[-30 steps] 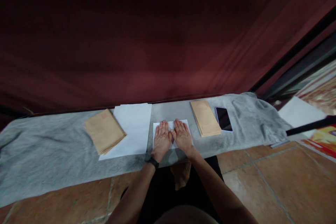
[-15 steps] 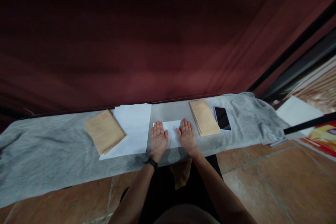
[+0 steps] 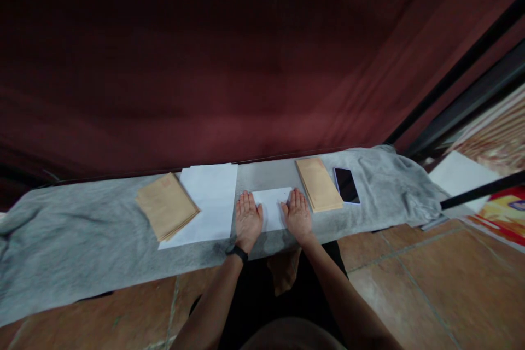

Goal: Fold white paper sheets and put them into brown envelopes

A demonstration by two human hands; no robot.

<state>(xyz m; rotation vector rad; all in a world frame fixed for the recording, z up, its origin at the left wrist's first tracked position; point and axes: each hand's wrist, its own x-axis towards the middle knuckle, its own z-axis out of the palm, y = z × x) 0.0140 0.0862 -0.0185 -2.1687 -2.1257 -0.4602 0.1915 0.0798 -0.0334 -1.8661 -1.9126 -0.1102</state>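
A small white sheet (image 3: pixel 272 209), which looks folded, lies on the grey cloth between my hands. My left hand (image 3: pixel 249 217) rests flat over its left edge, fingers stretched out. Flat at its right edge, also with fingers extended, is my right hand (image 3: pixel 297 215). Larger white paper (image 3: pixel 214 202) lies to the left, partly under a fanned stack of brown envelopes (image 3: pixel 167 205). Right of my right hand sits another stack of brown envelopes (image 3: pixel 319 183).
A phone (image 3: pixel 347 186) lies beside the right envelope stack. The grey cloth (image 3: pixel 90 235) covers the long narrow surface. A dark red wall or panel (image 3: pixel 254 76) stands behind it. At the far right are a dark bar (image 3: pixel 484 191) and a colourful printed item (image 3: pixel 506 209).
My right hand has slid a little to the right, uncovering more of the small white sheet. My left hand has stayed nearly in place.
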